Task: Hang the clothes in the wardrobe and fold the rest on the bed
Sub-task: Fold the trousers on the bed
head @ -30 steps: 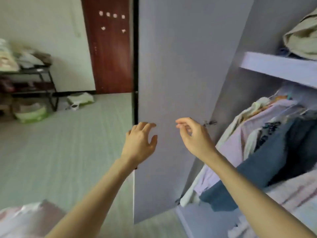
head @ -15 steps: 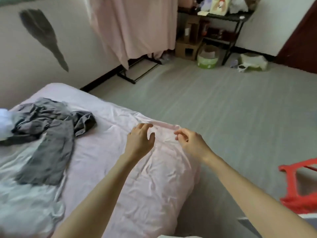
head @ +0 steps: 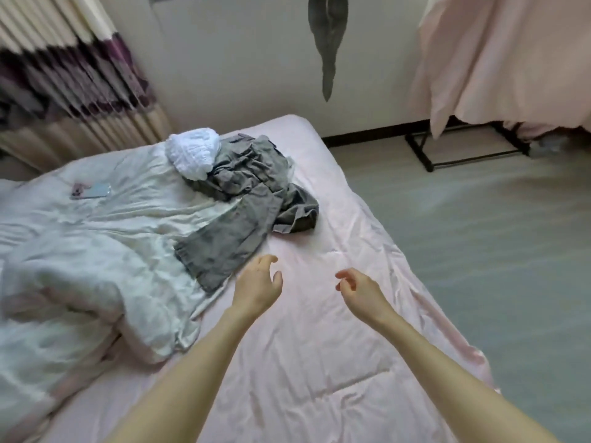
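While the pink bed is filling the lower frame, the grey garment is lying crumpled at centre left, and both hands, left and right, are hovering apart, loosely curled, holding nothing.

Bed with pink sheet, seen from its foot. A rumpled white quilt covers its left side; crumpled grey clothes lie across quilt and sheet, a white garment at their far end. A phone rests on the quilt.
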Action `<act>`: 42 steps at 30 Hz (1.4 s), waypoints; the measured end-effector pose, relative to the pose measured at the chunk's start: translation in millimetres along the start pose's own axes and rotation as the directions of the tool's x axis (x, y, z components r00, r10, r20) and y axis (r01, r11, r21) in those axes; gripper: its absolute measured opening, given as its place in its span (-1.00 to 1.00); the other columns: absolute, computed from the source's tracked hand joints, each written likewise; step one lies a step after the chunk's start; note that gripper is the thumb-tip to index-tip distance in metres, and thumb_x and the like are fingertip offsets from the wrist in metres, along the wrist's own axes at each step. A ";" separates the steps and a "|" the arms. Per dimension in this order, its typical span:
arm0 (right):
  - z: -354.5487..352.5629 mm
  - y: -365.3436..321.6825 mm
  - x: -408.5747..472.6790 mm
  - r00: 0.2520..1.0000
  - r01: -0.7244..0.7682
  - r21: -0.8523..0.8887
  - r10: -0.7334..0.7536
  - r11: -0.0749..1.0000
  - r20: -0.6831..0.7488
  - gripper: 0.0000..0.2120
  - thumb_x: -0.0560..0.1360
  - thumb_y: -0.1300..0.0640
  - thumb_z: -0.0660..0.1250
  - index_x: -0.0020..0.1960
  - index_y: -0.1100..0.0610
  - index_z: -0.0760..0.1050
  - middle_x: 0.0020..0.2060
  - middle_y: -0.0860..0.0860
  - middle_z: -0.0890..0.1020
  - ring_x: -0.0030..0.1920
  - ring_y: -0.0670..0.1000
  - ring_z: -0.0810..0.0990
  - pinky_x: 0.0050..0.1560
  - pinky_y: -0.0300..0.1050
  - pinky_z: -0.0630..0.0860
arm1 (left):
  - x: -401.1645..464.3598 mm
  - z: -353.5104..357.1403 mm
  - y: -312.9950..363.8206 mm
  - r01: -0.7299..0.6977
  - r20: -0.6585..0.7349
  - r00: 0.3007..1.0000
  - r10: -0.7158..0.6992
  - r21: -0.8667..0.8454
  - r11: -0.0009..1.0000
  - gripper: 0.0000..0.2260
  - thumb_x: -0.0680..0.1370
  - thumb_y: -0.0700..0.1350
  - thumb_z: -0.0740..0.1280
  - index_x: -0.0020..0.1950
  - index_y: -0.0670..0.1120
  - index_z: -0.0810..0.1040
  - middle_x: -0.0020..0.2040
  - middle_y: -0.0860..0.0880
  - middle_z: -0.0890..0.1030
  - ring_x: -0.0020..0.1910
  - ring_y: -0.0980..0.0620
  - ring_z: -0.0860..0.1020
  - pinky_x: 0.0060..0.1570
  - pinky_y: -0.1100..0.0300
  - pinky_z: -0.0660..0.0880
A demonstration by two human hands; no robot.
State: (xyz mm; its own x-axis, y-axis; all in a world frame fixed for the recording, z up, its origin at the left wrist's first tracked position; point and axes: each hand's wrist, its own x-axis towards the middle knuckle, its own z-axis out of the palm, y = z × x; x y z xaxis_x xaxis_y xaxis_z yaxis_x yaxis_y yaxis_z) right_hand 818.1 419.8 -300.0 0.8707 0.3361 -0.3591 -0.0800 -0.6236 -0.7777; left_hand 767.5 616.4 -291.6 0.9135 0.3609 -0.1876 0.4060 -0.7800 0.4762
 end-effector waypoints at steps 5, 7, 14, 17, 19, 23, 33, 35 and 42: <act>17.7 26.5 113.8 1.000 0.018 -0.083 -0.017 0.996 0.012 -0.69 0.56 0.20 0.13 0.28 0.12 0.42 0.13 0.06 0.57 0.09 0.03 0.50 -0.01 -0.21 0.34 | 82.7 50.5 -22.7 0.190 0.022 0.981 -0.192 0.049 0.980 -0.59 0.57 -0.08 0.18 0.42 -0.09 0.28 0.40 -0.05 0.32 0.35 -0.05 0.31 0.26 0.04 0.33; 35.1 40.5 165.5 0.997 0.076 -0.198 -0.075 0.977 0.014 -0.64 0.56 0.19 0.13 0.35 0.13 0.33 0.25 0.06 0.48 0.25 0.04 0.42 0.14 -0.16 0.34 | 122.3 73.3 -45.3 0.232 -0.004 0.972 -0.233 0.085 0.969 -0.58 0.58 -0.08 0.17 0.43 -0.09 0.24 0.41 -0.05 0.29 0.34 -0.07 0.30 0.24 0.04 0.33; 100.0 72.1 328.9 0.948 0.279 -0.634 -0.313 0.721 0.062 -0.29 0.52 0.00 0.24 0.53 0.04 -0.08 0.47 0.05 0.10 0.46 0.08 0.09 0.37 0.05 0.19 | 249.3 144.8 -141.1 0.292 -0.084 0.956 -0.279 0.248 0.924 -0.47 0.57 -0.02 0.19 0.49 -0.09 0.12 0.46 -0.03 0.19 0.42 -0.07 0.18 0.29 -0.02 0.26; 118.9 66.3 381.2 0.915 0.338 -0.685 -0.397 0.646 0.077 -0.14 0.45 -0.18 0.30 0.53 -0.06 -0.19 0.51 0.04 -0.07 0.50 0.10 -0.11 0.45 0.21 -0.06 | 285.9 164.6 -170.7 0.281 -0.053 0.959 -0.278 0.281 0.918 -0.35 0.55 0.11 0.22 0.54 -0.06 0.00 0.54 0.00 0.04 0.51 -0.03 -0.01 0.37 -0.05 0.18; 132.3 62.6 413.8 0.924 0.332 -0.656 -0.373 0.678 0.083 -0.07 0.40 -0.27 0.31 0.52 -0.11 -0.22 0.52 0.02 -0.16 0.51 0.12 -0.20 0.42 0.28 -0.17 | 303.5 181.3 -187.1 0.256 0.020 0.960 -0.278 0.336 0.906 -0.31 0.54 0.14 0.23 0.54 -0.02 -0.03 0.55 0.02 -0.02 0.53 -0.04 -0.08 0.40 -0.07 0.11; 139.1 56.6 444.8 0.974 0.228 -0.623 -0.185 0.749 0.134 -0.17 0.46 -0.11 0.32 0.53 0.00 -0.11 0.46 0.13 0.16 0.45 0.18 0.11 0.35 0.17 0.18 | 314.2 191.4 -202.6 0.189 -0.071 0.982 -0.175 0.411 0.892 -0.65 0.63 -0.05 0.12 0.41 -0.07 0.30 0.45 -0.07 0.30 0.45 -0.11 0.23 0.27 -0.03 0.31; 160.1 90.3 328.2 0.950 0.307 -0.590 -0.274 0.747 0.148 -0.64 0.41 0.34 0.18 0.19 0.18 0.41 0.08 0.09 0.50 0.17 0.12 0.38 -0.06 -0.01 0.41 | 221.0 181.5 -175.8 0.088 -0.374 0.918 -0.136 -0.142 0.986 -0.88 0.58 -0.30 0.17 -0.08 -0.26 0.48 -0.19 -0.25 0.59 -0.20 -0.30 0.52 -0.30 0.02 0.29; 163.9 104.3 269.7 0.956 0.293 -0.567 -0.229 0.770 0.183 -0.62 0.39 0.35 0.16 0.18 0.15 0.41 0.08 0.06 0.49 0.16 0.10 0.37 -0.09 -0.02 0.38 | 172.7 187.6 -159.6 0.136 -0.345 0.916 -0.205 -0.216 0.967 -0.89 0.57 -0.31 0.18 -0.11 -0.25 0.47 -0.20 -0.27 0.59 -0.21 -0.32 0.52 -0.31 0.05 0.22; 182.3 119.3 132.1 0.971 0.228 -0.432 -0.170 0.873 0.168 -0.62 0.42 0.33 0.20 0.19 0.10 0.44 0.05 -0.01 0.52 0.10 0.05 0.37 -0.19 -0.11 0.30 | 56.2 184.1 -137.2 0.274 -0.259 0.907 -0.331 -0.231 0.933 -0.87 0.61 -0.24 0.13 -0.07 -0.18 0.45 -0.15 -0.17 0.62 -0.15 -0.28 0.51 -0.26 0.09 0.18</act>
State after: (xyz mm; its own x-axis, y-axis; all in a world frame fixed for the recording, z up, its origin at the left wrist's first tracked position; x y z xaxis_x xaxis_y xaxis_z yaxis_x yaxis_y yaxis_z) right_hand 835.0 518.5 -534.2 0.7773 0.5515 -0.3029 0.3382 -0.7722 -0.5380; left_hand 767.8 649.6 -525.7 0.6880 0.7180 -0.1052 0.6236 -0.5108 0.5918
